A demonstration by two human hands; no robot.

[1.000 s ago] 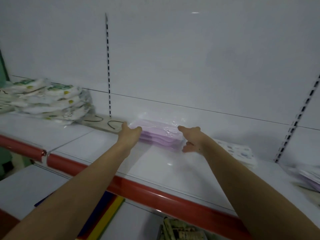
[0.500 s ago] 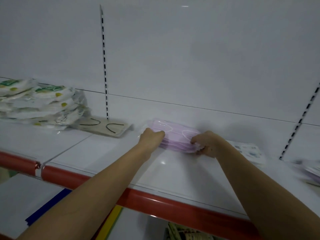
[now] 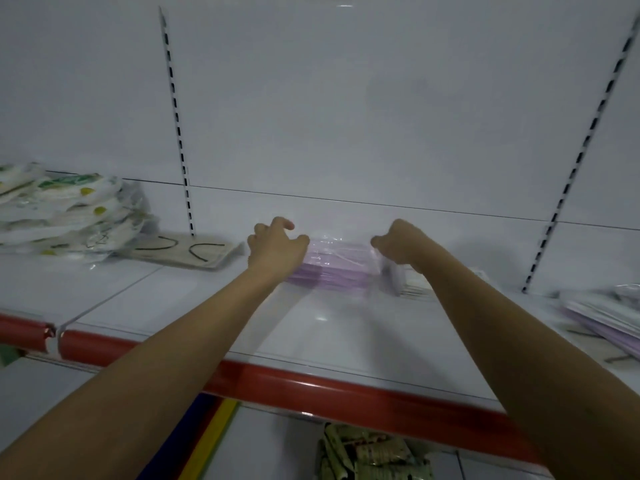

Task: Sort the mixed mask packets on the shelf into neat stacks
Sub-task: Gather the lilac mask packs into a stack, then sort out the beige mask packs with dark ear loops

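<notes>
A stack of purple mask packets (image 3: 337, 268) in clear wrap lies on the white shelf (image 3: 329, 327), close to the back panel. My left hand (image 3: 275, 249) is at the stack's left end, its thumb on the top packet and its fingers loosely curled and lifted. At the right end, my right hand (image 3: 398, 242) has its fingers curled on the wrapper's edge. Both forearms reach in over the red shelf edge (image 3: 311, 386).
A pile of white and green packets (image 3: 62, 213) sits far left, with a beige packet with black loops (image 3: 187, 251) beside it. White packets (image 3: 415, 284) lie behind my right wrist. More purple and white packets (image 3: 606, 317) lie far right. Green packets (image 3: 367, 455) are on the lower shelf.
The purple stack has slid a little to the right along the back panel with both hands. My left hand's fingers have lifted off it and loosened.
</notes>
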